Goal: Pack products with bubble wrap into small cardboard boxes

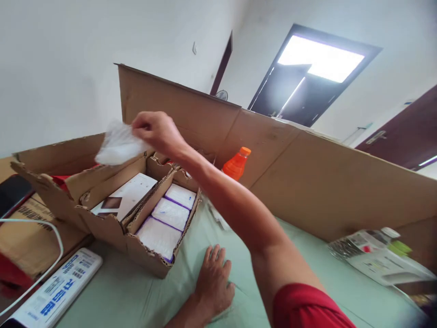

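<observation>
My right hand [159,132] is raised over the back of a divided cardboard box [150,248], with its fingers pinched closed on a translucent white plastic packet [119,143]. Motion blurs the packet, and its contents cannot be made out. Beneath it, one compartment holds a flat white box with dark pictures [131,193]. The nearer compartment holds white packs with purple edges [170,214], set in a row. On the pale green table cover [259,291], my left hand [215,278] lies flat, fingers stretched out, holding nothing, to the right of the cardboard box.
A cardboard panel [273,141] stands along the table's back. An orange bottle [237,164] is before it, partly behind my right forearm. A clear bottle [365,239] and a white jug [389,264] lie at right. A labelled white power bank [58,289] and white cable [56,232] are left.
</observation>
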Motion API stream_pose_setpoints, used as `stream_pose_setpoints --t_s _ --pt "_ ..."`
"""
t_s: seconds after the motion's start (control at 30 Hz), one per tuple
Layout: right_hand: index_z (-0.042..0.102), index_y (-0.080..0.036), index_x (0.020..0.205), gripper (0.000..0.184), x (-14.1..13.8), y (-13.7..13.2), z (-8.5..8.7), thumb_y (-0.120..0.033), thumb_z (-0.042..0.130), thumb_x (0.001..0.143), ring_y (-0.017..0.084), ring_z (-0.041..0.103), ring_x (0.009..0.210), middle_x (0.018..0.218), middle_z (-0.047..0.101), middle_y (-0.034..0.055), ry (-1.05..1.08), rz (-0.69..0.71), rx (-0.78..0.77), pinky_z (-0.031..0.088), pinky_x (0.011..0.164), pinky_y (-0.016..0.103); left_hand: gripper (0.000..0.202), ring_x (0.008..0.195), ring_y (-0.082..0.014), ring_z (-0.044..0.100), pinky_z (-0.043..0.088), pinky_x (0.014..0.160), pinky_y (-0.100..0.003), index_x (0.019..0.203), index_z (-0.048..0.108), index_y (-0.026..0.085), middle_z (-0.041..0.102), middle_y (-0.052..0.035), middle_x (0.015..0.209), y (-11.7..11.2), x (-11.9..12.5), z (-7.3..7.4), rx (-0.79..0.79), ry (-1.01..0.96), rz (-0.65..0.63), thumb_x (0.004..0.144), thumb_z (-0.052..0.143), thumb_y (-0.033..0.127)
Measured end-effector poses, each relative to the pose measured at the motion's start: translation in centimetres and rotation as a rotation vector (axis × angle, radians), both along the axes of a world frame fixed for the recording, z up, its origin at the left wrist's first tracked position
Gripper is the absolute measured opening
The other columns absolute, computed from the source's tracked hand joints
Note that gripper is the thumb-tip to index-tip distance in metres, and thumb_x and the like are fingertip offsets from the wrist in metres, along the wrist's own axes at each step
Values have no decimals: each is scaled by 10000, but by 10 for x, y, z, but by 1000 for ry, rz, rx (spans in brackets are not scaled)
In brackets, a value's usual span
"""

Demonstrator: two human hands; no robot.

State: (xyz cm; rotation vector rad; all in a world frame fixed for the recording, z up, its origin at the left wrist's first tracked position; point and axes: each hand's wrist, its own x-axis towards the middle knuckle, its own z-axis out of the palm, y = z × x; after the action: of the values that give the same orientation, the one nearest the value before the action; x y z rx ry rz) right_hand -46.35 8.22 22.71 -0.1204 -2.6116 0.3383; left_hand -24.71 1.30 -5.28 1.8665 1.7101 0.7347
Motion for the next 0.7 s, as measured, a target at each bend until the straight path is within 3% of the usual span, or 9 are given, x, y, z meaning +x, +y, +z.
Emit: stream_pose_setpoints --t_s 0.07,0.13,0.2,0.27,0.33,0.4,0.53,0.63,0.7 --pt "681 -167 915 127 66 19 11 -162 555 902 58 595 766 859 690 -51 123 -40 -29 459 711 156 464 1514 -290 189 28 1263 -465 1231 597 146 371 -143 1581 0 -1 3 -17 -22 21 858 544 417" --pt "682 -180 868 106 139 46 2 -211 580 875 94 587 694 784 667 -35 355 -131 -113 474 659 208 486 1523 -265 180 22 1264 -445 1267 592 163 361 -123 1595 -2 0 5 -35 -43 32 857 547 420" --pt "675 -200 856 94 208 78 -23 -269 611 853 131 612 708 805 674 -17 518 -275 -167 495 663 249 511 1529 -254 169 24 1263 -442 1304 584 177 351 -108 1605 -3 1 5 -47 -49 44 852 553 413" --pt "665 -211 927 162 264 113 -59 -341 583 876 165 639 756 863 682 13 612 -506 -155 519 703 288 519 1530 -251 171 28 1262 -442 1319 587 197 355 -90 1606 -3 3 2 -36 -46 65 847 559 411" --pt "641 -190 1031 302 302 148 -97 -378 420 946 193 654 847 974 689 70 504 -740 -84 531 773 326 521 1525 -253 191 35 1260 -449 1329 590 215 367 -79 1602 -3 6 -2 -20 -28 78 847 559 410" --pt "647 -163 1063 352 321 179 -131 -342 365 952 212 660 911 1035 701 112 342 -810 -77 527 827 351 532 1521 -262 208 49 1259 -460 1344 586 223 360 -77 1605 -2 7 -5 -26 5 79 845 561 404" --pt "710 -185 1056 266 318 213 -182 -308 557 877 214 673 1002 1117 737 104 -45 -721 -131 521 849 317 530 1521 -266 208 57 1259 -471 1357 582 234 341 -72 1614 -3 8 -6 -70 61 68 853 556 397" --pt "689 -225 1185 335 310 218 -198 -330 620 874 237 647 1115 1262 694 91 -255 -684 -126 505 889 359 514 1519 -260 213 63 1259 -474 1356 580 248 335 -62 1617 -6 7 -2 -73 69 83 862 552 388" --pt "683 -222 1205 347 310 215 -196 -344 628 885 269 645 1122 1283 679 112 -323 -696 -91 486 918 427 511 1520 -256 208 57 1260 -466 1352 579 251 337 -60 1617 -7 8 0 -62 62 93 862 564 395"
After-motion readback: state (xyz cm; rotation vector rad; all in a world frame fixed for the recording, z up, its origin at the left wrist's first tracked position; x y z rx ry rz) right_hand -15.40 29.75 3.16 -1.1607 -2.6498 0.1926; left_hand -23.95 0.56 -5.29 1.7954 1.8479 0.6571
